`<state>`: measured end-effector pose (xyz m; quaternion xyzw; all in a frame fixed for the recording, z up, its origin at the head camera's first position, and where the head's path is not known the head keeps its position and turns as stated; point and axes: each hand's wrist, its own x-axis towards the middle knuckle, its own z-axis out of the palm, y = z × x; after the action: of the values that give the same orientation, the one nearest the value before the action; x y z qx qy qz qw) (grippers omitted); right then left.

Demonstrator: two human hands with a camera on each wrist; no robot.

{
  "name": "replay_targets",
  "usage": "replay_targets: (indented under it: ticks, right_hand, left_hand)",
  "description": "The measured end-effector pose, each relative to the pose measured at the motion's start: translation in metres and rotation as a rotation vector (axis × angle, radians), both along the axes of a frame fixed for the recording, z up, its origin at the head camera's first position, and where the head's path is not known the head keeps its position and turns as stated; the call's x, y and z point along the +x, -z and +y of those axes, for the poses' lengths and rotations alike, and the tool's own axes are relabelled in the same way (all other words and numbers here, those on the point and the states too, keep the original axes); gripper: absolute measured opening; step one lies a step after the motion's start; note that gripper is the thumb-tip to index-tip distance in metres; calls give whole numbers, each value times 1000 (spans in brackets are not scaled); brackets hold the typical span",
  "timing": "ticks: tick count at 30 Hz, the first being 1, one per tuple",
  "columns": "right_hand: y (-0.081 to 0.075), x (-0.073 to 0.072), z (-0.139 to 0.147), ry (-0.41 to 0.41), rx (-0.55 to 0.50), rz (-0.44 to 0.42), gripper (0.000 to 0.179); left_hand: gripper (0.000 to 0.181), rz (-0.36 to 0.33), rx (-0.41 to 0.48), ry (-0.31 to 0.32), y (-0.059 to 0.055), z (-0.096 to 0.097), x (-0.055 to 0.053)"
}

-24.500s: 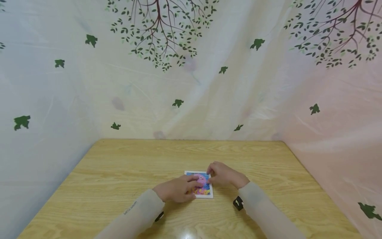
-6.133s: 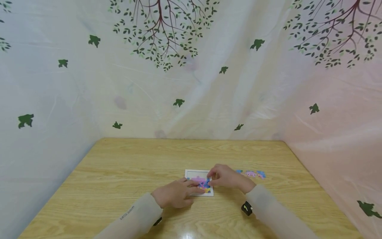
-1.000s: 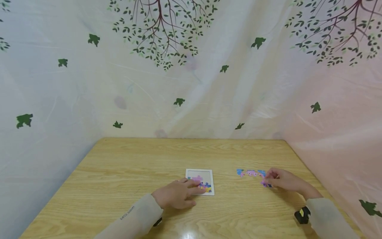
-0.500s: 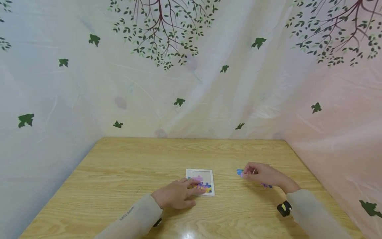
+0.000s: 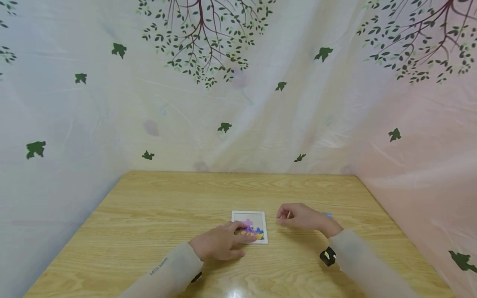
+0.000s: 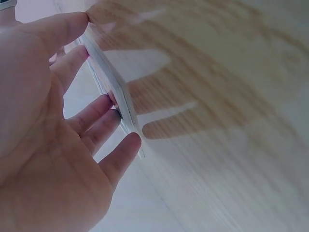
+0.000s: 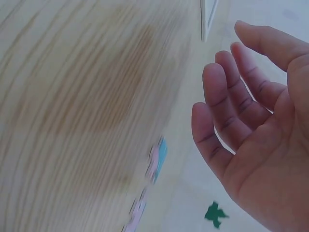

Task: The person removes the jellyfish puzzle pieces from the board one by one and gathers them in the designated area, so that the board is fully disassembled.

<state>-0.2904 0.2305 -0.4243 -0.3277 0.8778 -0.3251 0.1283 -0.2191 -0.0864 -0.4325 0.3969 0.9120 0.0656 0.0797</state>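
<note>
A small white-framed jigsaw puzzle (image 5: 249,212) lies on the table, with pink, blue and yellow pieces (image 5: 259,232) in its lower part and a pale bare backing above. My left hand (image 5: 218,243) rests on its lower left, fingers spread over the pieces. In the left wrist view, the fingertips touch the edge of the puzzle frame (image 6: 114,77). My right hand (image 5: 302,217) hovers just right of the puzzle, fingers loosely bent. The right wrist view shows this hand (image 7: 251,108) with nothing visible between thumb and fingers.
Loose pink and blue jigsaw pieces (image 7: 157,160) lie on the wooden table (image 5: 179,198); in the head view the right arm hides most of them, leaving one blue piece (image 5: 328,215) showing. A patterned curtain (image 5: 253,116) surrounds the table's back and sides.
My right hand has left a jigsaw piece on the table at the right and moved left to beside the puzzle. The left hand stays put. Long before, the puzzle was full of pieces.
</note>
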Motion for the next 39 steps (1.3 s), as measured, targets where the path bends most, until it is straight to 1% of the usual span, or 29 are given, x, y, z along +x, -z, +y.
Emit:
replay_targets:
  ticks: [4, 10, 16, 19, 22, 24, 27, 30, 32, 37, 39]
  right_hand:
    - [0, 0, -20, -20, 7, 2, 21]
    - [3, -2, -47, -17, 30, 18, 32]
    - [8, -1, -67, -32, 80, 42, 43]
    - [7, 1, -74, -33, 100, 44, 47]
    - [6, 3, -79, -29, 118, 51, 47]
    - [6, 4, -82, -25, 122, 54, 46]
    - [6, 5, -83, -11, 129, 52, 44]
    - [7, 4, -83, -2, 132, 43, 42]
    - [7, 4, -83, 3, 137, 36, 41]
    - [6, 6, -83, 10, 137, 33, 40]
    - [6, 6, -83, 12, 134, 32, 40]
  left_hand:
    - [52, 13, -6, 7, 0, 0, 0]
    - [52, 17, -18, 12, 0, 0, -1]
    - [51, 54, -34, 34, 0, 0, -2]
    - [51, 53, -37, 32, 0, -1, -2]
    - [52, 36, -19, 35, 1, -3, -2]
    - [52, 17, 11, 41, 1, -4, -3]
    - [51, -8, 72, 62, 1, -7, -3]
    - [50, -10, 104, 86, 0, -8, -3]
    - [49, 3, 88, 94, -1, -9, -2]
    - [51, 71, 26, 96, -2, -9, 0]
    - [52, 87, 20, 98, -3, -9, 0]
